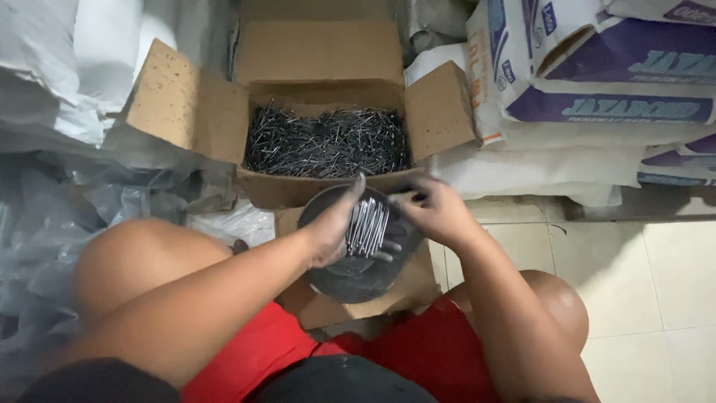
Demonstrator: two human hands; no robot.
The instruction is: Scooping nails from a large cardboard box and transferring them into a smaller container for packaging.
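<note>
Cupping a bundle of nails in the left hand, fingers curled narrow underneath and thumb raised along the side, so the thin shafts lie parallel and cannot roll apart. Pinching at the upper end of the same bundle with the right hand, fingertips drawn close together near the nail heads, apparently to square the ends; exactly which fingers touch metal cannot be told, since they blur a little. Both hands dusted dark grey, likely from the metal.

Held directly over a round dark bowl, smooth and shallow, metal by its dull sheen, so any dropped nail should land inside it. Bowl resting on a flat piece of cardboard between the bare knees, close to the body and within easy reach.

Just beyond, touching the bowl's far rim or nearly so, an open cardboard box, flaps splayed outward to leave the top clear. Filled with loose nails, a tangled, bristly grey heap, thin and straight with small flat heads, pointing every way.

Around the box, soft things: crumpled clear plastic sheeting to the left, pale woven sacks behind it, stacked white-and-purple paper bags to the right. Glossy cream floor tiles below, red shorts nearest the camera.
</note>
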